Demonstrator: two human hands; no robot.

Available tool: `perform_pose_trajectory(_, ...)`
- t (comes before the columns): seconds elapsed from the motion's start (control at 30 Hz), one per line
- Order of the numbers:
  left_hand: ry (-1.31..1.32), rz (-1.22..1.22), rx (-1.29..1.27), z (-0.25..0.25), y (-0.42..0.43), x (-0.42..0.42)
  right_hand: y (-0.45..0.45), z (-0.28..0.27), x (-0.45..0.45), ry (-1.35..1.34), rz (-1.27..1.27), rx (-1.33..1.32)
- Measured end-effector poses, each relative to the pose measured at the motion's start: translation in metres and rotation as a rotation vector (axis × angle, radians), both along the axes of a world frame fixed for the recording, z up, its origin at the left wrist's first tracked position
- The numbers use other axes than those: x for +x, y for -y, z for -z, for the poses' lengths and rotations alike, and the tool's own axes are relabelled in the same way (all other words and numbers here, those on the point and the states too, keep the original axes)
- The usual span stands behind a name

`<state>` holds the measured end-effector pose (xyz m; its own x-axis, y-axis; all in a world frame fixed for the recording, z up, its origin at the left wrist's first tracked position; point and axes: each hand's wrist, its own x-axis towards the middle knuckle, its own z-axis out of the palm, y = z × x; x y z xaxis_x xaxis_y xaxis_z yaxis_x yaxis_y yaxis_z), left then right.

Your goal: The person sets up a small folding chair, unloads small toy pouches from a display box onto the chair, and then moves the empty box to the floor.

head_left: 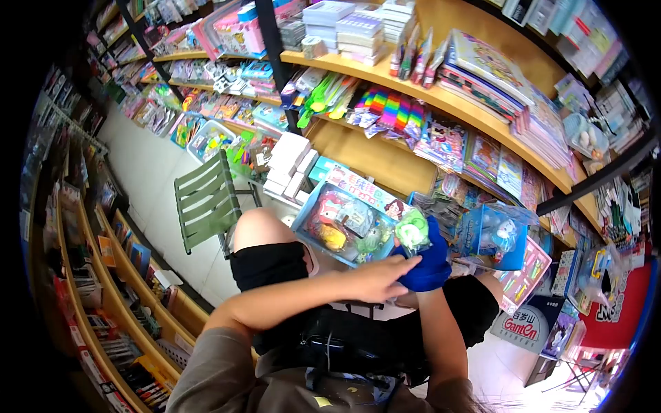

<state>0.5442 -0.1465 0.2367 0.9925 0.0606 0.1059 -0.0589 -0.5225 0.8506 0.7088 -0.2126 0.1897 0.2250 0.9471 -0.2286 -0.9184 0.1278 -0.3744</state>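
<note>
My right hand [425, 265] is covered in something bright blue that looks like a glove. It is closed on a small green-and-white toy [413, 230] in clear plastic wrap, held above the box's right corner. My left hand [377, 279] is bare, reaching across with fingers stretched out toward the blue-covered hand. Its fingertips overlap the blue material; whether they press on it I cannot tell. In front of my knees stands an open light-blue display box [311, 234] with an upright printed lid. Inside lie several plush-like items [334, 237] in clear bags, pink, yellow, grey and green.
A green folding stool [203, 199] stands to the left. White boxes [286, 165] are stacked behind the display box. To the right are another blue box [513, 251] with a bagged toy and a dark carton [527, 320]. Stocked wooden shelves [482, 103] rise ahead; more shelving [117, 296] lines the left.
</note>
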Motion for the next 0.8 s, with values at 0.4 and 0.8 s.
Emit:
perform_pose_trajectory(0.4,0.064,-0.039,0.123,0.005,0.047,0.017,0.024,-0.063,-0.004,-0.078,0.235,-0.063)
perform_pose_trajectory(0.8,-0.059,0.134,0.370,0.008,0.048,-0.012,0.019,-0.046,0.002,0.332,0.352,0.025)
